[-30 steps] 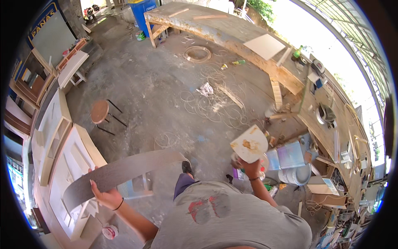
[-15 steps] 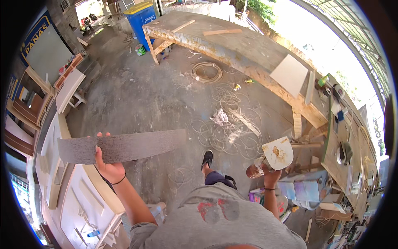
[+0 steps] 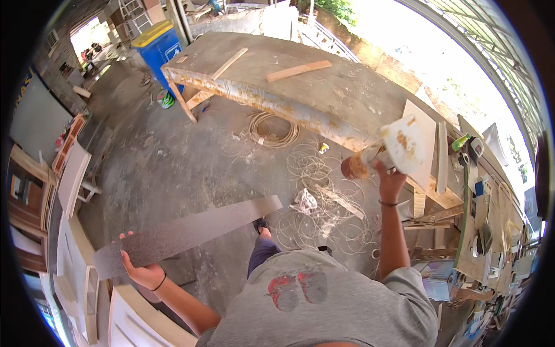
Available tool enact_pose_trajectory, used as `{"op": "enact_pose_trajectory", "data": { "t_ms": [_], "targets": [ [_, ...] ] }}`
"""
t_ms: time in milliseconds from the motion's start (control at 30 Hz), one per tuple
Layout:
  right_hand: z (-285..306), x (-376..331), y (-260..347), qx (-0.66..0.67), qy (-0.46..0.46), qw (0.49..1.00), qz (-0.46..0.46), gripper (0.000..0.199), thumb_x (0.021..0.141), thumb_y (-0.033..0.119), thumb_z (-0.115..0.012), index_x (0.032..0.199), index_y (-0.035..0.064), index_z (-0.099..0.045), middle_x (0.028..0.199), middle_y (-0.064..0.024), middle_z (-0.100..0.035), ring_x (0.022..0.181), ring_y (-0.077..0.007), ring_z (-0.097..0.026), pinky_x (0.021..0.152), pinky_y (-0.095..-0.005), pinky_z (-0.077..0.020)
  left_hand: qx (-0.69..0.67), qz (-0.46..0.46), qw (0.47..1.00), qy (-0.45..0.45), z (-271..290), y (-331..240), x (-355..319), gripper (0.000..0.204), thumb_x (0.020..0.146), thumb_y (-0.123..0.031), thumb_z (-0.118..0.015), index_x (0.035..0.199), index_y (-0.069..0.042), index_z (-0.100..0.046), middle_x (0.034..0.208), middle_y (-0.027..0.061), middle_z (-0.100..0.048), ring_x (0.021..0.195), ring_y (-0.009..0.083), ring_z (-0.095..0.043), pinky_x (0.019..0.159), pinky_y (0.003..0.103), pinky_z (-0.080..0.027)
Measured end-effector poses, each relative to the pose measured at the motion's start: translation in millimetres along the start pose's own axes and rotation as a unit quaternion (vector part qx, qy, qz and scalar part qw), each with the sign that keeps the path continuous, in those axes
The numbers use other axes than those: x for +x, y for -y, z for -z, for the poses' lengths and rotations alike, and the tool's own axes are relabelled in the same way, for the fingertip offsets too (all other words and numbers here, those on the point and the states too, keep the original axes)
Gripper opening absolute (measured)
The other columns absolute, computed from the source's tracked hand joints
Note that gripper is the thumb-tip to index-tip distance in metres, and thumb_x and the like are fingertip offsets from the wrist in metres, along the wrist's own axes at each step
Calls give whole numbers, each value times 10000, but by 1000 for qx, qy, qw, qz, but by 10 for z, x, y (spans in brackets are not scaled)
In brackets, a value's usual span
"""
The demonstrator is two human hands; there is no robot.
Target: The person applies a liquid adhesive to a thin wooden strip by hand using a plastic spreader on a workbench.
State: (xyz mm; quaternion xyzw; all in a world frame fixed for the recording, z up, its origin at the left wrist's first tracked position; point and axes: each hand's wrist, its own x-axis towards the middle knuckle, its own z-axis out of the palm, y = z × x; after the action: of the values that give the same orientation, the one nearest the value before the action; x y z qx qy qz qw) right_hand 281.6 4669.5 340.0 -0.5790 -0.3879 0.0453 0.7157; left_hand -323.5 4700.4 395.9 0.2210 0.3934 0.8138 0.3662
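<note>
Grey dusty concrete floor (image 3: 167, 168) under me. On it: coil of pale beige cord (image 3: 272, 128) near bench leg, loose tangle of thin pale banding loops (image 3: 324, 202), crumpled white rag (image 3: 304, 201) at tangle's left edge, blue plastic bin with yellow lid (image 3: 157, 43) far left. Long worn grey wooden workbench (image 3: 324, 92) carries two bare wooden offcut sticks (image 3: 299, 70), lying apart, flat. Cluttered side bench (image 3: 491, 231) at right, items too small to tell.
</note>
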Motion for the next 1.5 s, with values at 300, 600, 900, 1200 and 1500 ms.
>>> {"op": "enact_pose_trajectory", "data": {
  "t_ms": [300,600,900,1200,1500],
  "targets": [
    [-913,2008,-756,-51,-158,983,81,561,747,49,-845,1209,-15,-533,1109,-94,-644,983,-170,-618,879,-290,-492,-14,11,1000,3,-889,902,1845,551,952,-317,-519,1405,-5,-489,1393,177,-523,1270,320,-506,1080,484,-396],
    [-646,2967,-1944,-273,-355,892,56,761,675,219,-920,1280,-27,-531,1166,-142,-656,977,-214,-657,861,-342,-547,56,-20,997,54,-2101,1296,2990,611,953,-285,-507,1478,-8,-366,1418,150,-512,1320,314,-486,1109,492,-377],
    [-326,3050,-2747,-408,-328,851,36,824,745,384,-863,1333,-45,-477,1277,-184,-622,1121,-299,-638,956,-404,-524,78,-39,993,82,-3227,1995,4242,552,952,-276,-506,1396,49,-453,1380,141,-540,1298,311,-499,1067,475,-406],
    [-1246,3174,-2507,-409,-385,819,119,1031,737,426,-862,1439,-86,-307,1293,-317,-536,1175,-431,-575,997,-428,-519,96,-69,992,41,-4233,2518,4852,506,950,-231,-492,1371,51,-475,1344,158,-561,1255,311,-537,1040,467,-433],
    [-542,2893,-3221,-621,-536,570,-39,1223,551,598,-903,1372,-115,-344,1231,-260,-570,1120,-440,-592,992,-473,-512,55,-11,998,42,-4728,2852,5444,507,926,-199,-535,1364,39,-443,1335,158,-569,1252,308,-539,1039,460,-443]
  ]
}}
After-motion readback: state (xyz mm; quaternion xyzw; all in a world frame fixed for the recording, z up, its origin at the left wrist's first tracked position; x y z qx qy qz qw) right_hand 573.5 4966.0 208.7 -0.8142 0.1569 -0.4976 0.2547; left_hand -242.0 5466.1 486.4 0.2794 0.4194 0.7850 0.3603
